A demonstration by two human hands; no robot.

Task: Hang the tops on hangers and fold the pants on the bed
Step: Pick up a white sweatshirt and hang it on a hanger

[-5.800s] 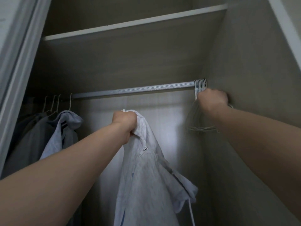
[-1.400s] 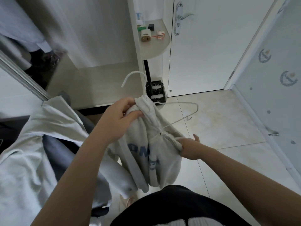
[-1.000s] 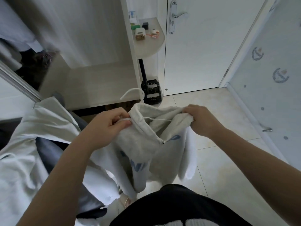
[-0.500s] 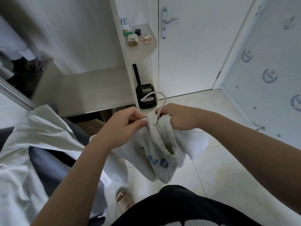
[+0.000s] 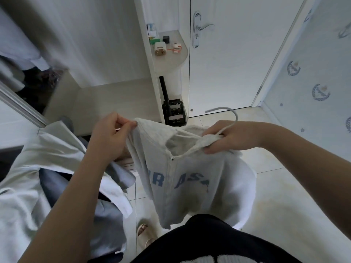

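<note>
Top: grey zip-up with blue letters across the chest. It is held up in the air in front of the person's body, over the tiled floor. The neck opening faces the camera and the body hangs down below the hands.

Left hand: thumb and fingers pinch the left edge of the collar and pull it out to the side. The other fingers are curled.

Right hand: fingers are closed round a bunch of collar fabric plus the neck of the hanger. The white hook sticks up out of the fist and curves toward the door. The rest of the hanger is inside the top or behind the hand. Thin white lines cross the neck opening; can't tell if they are wire or drawcord.

The zip is closed up to the neck.

Around it:
- Heap of clothes at lower left, pale fabric over blue-grey, under the left forearm.
- Open wardrobe behind the heap.
- Rounded shelf beside the door, with small items on it.
- Slipper on the floor below the top.
</note>
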